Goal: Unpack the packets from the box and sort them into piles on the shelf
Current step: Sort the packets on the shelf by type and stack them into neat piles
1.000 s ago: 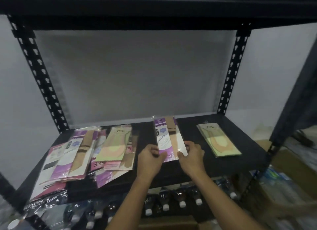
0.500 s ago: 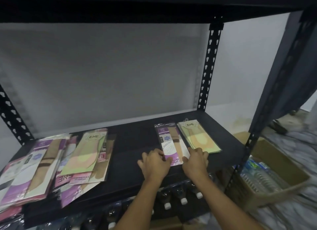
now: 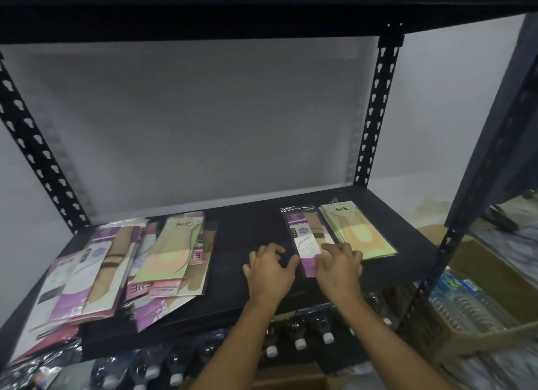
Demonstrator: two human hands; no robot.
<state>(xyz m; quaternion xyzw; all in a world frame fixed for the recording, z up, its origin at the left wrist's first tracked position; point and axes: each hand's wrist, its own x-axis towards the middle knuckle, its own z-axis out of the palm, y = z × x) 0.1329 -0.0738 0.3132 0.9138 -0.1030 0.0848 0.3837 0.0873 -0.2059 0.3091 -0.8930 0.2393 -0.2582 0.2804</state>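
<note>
One purple packet [image 3: 305, 238] beside green pile [image 3: 358, 233]

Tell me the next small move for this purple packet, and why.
Probably lift the right hand off and reach the left hand to the mixed heap for another packet: the purple packet lies flat on the shelf beside the green pile.

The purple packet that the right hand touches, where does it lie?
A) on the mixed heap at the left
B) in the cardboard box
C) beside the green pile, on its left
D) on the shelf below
C: the purple packet lies flat on the shelf, alongside the green pile's left edge.
</note>
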